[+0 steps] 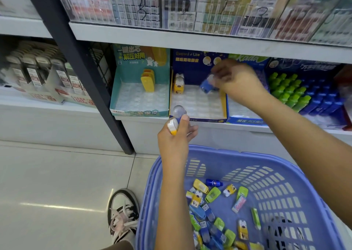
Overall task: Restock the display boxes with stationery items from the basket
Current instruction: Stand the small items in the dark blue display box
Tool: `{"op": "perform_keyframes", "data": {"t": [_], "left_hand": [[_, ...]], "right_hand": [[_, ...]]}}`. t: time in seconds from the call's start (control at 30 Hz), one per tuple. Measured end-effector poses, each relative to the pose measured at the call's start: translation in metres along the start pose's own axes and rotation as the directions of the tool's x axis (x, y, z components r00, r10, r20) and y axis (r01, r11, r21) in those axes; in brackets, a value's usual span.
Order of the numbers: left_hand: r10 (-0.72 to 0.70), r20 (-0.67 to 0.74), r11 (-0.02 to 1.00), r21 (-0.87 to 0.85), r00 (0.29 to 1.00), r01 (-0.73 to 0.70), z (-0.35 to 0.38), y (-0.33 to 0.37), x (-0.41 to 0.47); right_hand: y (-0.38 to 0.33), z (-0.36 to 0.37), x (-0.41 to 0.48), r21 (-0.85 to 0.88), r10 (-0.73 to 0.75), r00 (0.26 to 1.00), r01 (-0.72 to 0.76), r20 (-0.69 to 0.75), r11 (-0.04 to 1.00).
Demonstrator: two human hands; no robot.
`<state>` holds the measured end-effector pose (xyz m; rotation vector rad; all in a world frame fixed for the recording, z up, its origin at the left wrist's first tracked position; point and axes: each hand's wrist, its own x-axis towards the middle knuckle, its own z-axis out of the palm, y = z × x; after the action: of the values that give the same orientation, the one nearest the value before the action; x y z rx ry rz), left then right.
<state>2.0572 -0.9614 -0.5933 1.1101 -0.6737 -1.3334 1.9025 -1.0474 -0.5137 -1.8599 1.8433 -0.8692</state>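
The right hand reaches into the dark blue display box on the lower shelf, its grip clamped on a blue eraser toy that sits at about eight o'clock from the knuckles, low over the box's clear blister tray near the back wall. The motion blur hides how many fingers pinch it. At nine o'clock from that toy, against the box's left wall, a yellow dog-shaped eraser stands upright; the other tray pockets look bare.

The left hand hovers in front of the shelf edge, above the basket's far rim, its grip closed around a white, yellow and blue eraser toy with a clear dome that pokes out at twelve o'clock from the fist.

The teal display box, at nine o'clock of the blue one and touching it, holds a few upright yellow erasers near its back. At three o'clock, another blue box shows a mostly bare tray, and beyond it rows of green and blue bottle-shaped items stand packed.

The blue plastic basket lies at six o'clock, on the floor beside a sneaker, with a loose heap of green, yellow and blue stationery pieces across its bottom.
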Motion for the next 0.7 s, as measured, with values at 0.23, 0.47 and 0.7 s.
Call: {"op": "perform_keyframes", "data": {"t": [0.23,0.47,0.7], "left_hand": [[-0.097,0.023,0.995,0.013,0.995,0.096,-0.004,-0.003,0.004],[-0.08,0.105,0.991,0.111,0.991,0.068,-0.009,-0.007,0.007],[-0.084,0.111,0.995,0.063,0.99,0.077,-0.008,0.0,0.003]], "right_hand": [[0.025,0.03,0.048,-0.289,-0.186,0.976,0.21,0.109,0.934],[0.029,0.028,0.064,-0.374,-0.147,0.978,0.193,0.149,0.907],[0.001,0.023,0.053,-0.493,-0.096,0.975,0.186,0.202,0.85]]}}
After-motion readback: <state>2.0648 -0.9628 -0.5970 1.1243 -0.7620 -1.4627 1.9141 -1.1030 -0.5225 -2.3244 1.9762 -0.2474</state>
